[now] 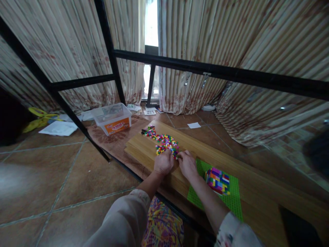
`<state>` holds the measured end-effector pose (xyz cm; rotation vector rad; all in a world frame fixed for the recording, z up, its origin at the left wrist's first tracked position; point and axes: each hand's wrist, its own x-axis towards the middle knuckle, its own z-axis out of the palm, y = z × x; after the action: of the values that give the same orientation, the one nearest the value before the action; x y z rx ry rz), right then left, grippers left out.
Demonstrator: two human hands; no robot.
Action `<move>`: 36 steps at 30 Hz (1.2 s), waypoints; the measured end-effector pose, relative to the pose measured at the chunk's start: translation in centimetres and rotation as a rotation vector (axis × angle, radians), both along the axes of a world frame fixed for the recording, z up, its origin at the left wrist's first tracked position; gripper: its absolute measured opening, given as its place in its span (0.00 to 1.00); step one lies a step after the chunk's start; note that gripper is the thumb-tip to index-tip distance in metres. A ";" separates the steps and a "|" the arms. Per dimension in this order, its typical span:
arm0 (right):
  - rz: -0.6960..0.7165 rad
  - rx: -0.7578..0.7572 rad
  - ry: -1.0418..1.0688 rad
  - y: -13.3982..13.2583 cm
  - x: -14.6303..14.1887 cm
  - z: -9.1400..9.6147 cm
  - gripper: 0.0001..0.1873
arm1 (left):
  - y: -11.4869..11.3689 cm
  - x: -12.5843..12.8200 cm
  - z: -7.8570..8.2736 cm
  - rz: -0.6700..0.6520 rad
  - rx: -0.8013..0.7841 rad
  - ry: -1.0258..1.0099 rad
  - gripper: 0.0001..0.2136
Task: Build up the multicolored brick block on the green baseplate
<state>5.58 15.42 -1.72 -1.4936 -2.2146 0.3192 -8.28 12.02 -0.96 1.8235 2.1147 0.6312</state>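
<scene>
Small multicoloured building bricks (164,140) lie in a loose pile on the wooden board. At the near edge of the pile is my left hand (163,162), its fingers closed and pointing down; what they hold, if anything, is hidden. My right hand (187,164) is just beside it, thumb and fingers pinched together at the pile's right edge, around something too small to make out. To the right, under and beyond my right forearm, a green baseplate (233,202) bears a block built of colourful bricks (218,180).
A clear plastic box (113,118) with an orange label stands on a brown cloth (102,139) at the back left. Black metal bars (180,62) cross in front of striped curtains (200,31). A dark flat object (298,226) lies at the board's right end. Papers lie on the tiled floor.
</scene>
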 end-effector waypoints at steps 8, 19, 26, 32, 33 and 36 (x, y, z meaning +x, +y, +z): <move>-0.051 -0.005 -0.034 -1.8 0.6 -0.3 0.06 | -0.1 0.0 0.2 -0.015 -0.023 0.029 0.12; -0.019 -0.028 0.116 -8.1 1.4 1.4 0.15 | 0.2 -0.1 0.3 -0.010 -0.035 0.093 0.12; -0.111 -0.113 0.599 -12.7 5.3 4.2 0.11 | 0.4 -0.2 0.3 -0.022 -0.023 0.131 0.14; -0.303 -0.091 0.797 -12.5 10.5 5.0 0.13 | 0.5 -0.1 0.4 0.005 -0.035 0.162 0.13; -0.338 -0.071 0.821 -12.2 11.4 4.9 0.13 | 0.6 -0.1 0.4 0.009 -0.034 0.165 0.13; -0.440 -0.020 0.856 -11.0 13.5 4.2 0.14 | 0.6 -0.1 0.3 0.019 -0.025 0.169 0.13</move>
<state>19.07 4.47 2.48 -1.4304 -1.1930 0.6766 -8.40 12.64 -0.69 1.9063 2.2377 0.4669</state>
